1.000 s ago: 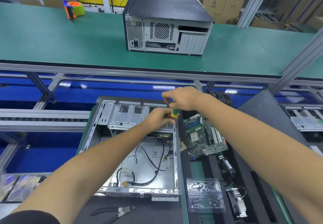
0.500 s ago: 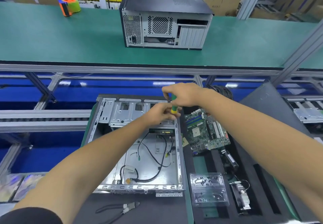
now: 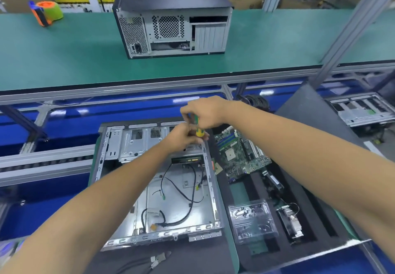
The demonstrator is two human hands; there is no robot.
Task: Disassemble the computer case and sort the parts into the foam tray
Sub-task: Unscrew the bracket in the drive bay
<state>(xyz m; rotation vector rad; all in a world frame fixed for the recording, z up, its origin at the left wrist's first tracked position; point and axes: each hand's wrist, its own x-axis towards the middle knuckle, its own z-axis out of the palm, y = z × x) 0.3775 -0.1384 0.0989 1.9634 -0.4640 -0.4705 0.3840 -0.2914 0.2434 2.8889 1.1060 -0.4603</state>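
Both hands curl tight around the screwdriver (image 3: 197, 127), right hand (image 3: 205, 111) above left hand (image 3: 183, 138).

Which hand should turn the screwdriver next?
Probably the right hand: it already grips the top of the screwdriver. The left hand steadies it lower down, over the open case.

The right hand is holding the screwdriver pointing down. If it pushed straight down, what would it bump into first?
Probably the metal drive cage at the open case's far right corner. The right hand aims the screwdriver there, beside the left hand. The tip is hidden.
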